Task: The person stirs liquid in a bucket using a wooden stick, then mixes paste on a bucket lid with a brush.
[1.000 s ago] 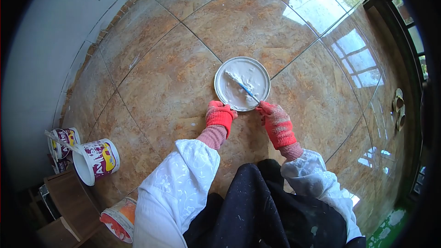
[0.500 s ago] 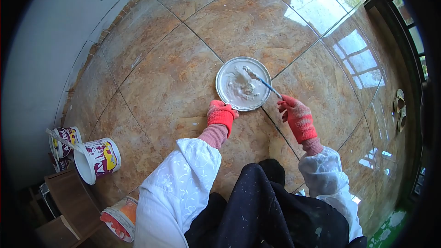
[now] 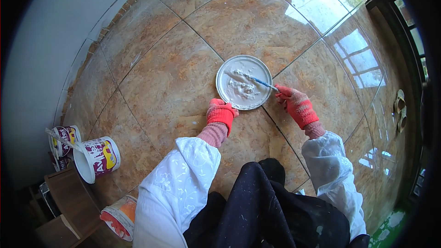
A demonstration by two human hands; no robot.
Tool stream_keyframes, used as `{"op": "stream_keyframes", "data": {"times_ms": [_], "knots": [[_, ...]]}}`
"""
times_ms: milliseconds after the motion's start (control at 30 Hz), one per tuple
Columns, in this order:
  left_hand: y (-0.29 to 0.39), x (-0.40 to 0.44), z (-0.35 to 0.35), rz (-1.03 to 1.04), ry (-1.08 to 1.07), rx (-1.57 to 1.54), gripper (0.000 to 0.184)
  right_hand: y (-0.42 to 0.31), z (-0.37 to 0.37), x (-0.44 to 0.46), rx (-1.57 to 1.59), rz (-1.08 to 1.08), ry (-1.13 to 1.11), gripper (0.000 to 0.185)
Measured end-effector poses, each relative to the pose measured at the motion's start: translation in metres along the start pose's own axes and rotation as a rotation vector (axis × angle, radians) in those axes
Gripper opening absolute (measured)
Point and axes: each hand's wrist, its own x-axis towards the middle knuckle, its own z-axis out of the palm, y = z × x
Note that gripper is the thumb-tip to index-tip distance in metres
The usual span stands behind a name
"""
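Holding a thin blue tool in white paste

My right hand [image 3: 295, 105] is closed on the near end of the thin blue tool [image 3: 262, 82], with fingertips pinched around it. Its far end, coated in white, lies in the white paste [image 3: 242, 90]. My left hand [image 3: 221, 113] is folded on the near rim of the shallow round dish [image 3: 218, 81], which contains this paste and rests on the tiled floor [image 3: 161, 69]. Well apart to the left are a white bucket [image 3: 105, 156] and an orange-stained bucket [image 3: 124, 211], lying tilted.
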Motion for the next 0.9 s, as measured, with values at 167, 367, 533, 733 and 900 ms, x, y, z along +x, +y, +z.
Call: {"op": "stream_keyframes", "data": {"times_ms": [167,367,533,733,900], "knots": [[0.0,0.003,0.001,0.022,0.014,0.033,0.032,0.014,-0.003,-0.018,-0.052,0.049,0.008,0.024],[0.007,0.008,-0.005,0.022,-0.006,0.017,0.033,0.026,-0.011,-0.043,-0.4,-0.371,-0.045,0.033],[-0.003,0.024,-0.008,0.066,0.019,0.155,0.034,0.023,-0.011,-0.062,-0.611,-0.455,-0.065,0.035],[-0.018,0.042,-0.016,0.186,0.018,0.325,0.034,0.028,-0.009,-0.053,-0.49,-0.201,-0.039,0.042],[0.01,0.008,-0.006,0.054,-0.02,0.118,0.035,0.024,-0.002,-0.037,-0.699,-0.614,-0.019,0.046]]}}
